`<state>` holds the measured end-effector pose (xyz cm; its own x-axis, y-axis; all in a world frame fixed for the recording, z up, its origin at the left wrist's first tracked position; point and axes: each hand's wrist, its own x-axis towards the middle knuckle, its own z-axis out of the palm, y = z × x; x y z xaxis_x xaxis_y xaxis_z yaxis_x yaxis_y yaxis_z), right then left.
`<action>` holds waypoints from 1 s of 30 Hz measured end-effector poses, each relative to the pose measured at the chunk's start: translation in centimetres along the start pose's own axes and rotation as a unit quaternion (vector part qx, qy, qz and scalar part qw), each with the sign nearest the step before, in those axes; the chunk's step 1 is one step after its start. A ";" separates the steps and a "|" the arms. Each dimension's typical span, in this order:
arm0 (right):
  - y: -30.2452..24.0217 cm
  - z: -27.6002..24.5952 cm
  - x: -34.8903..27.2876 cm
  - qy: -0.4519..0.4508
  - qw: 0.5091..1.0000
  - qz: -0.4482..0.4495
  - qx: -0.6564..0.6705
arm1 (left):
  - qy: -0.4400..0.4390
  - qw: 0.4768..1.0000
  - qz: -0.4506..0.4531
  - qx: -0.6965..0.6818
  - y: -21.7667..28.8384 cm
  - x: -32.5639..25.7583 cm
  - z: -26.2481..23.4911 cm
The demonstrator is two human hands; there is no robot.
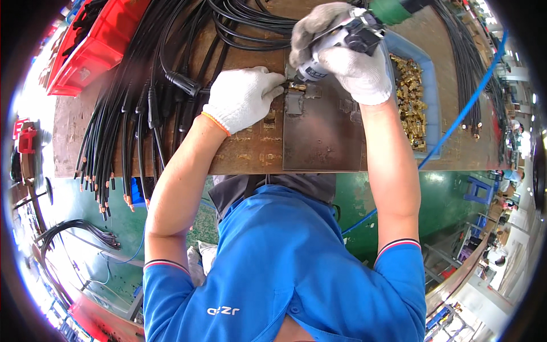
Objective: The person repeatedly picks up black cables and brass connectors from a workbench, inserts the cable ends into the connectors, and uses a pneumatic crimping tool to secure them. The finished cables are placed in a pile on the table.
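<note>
1. The brown wooden desk (245,166) is scuffed, with a dark metal plate (322,139) lying at its front edge.
2. Black cables (111,117) crowd its left side, their copper ends over the edge; a red bin (94,60) stands beyond them. On the right, a blue tray (434,108) holds brass pieces (411,105).
3. Below, the floor (353,196) is green, with a blue stool (478,190) at right.
4. The left hand (242,97), in a white glove, is closed over a black cable (182,83), fingertips beside a small brass fitting (297,86) at the plate's far end.
5. The right hand (356,65), gloved too, wraps round a power tool (313,71) angled down at that fitting.
6. The left palm is hidden; whether the tool's tip touches brass is unclear.
7. A green part (390,10) behind the tool is cut off above; the room's edges bend and blur.
</note>
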<state>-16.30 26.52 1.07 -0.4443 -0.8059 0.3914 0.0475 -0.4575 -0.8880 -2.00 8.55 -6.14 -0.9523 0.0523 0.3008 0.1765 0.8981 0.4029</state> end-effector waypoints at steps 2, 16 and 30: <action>-0.3 0.3 0.0 0.006 0.995 0.044 -0.085 | 0.004 1.000 0.003 0.006 -0.1 0.0 0.0; 4.5 2.2 -0.6 0.136 0.984 0.001 0.111 | 0.026 0.999 0.019 0.021 -0.2 -0.1 0.7; -0.9 0.3 -1.0 0.169 0.975 -0.143 -0.023 | -0.009 0.999 -0.002 0.034 0.4 0.1 -0.1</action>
<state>-15.62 27.67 1.54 -0.7026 -0.4748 0.5300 -0.1587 -0.6215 -0.7672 -2.02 8.88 -5.90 -0.9574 0.0551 0.2835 0.1554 0.9258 0.3447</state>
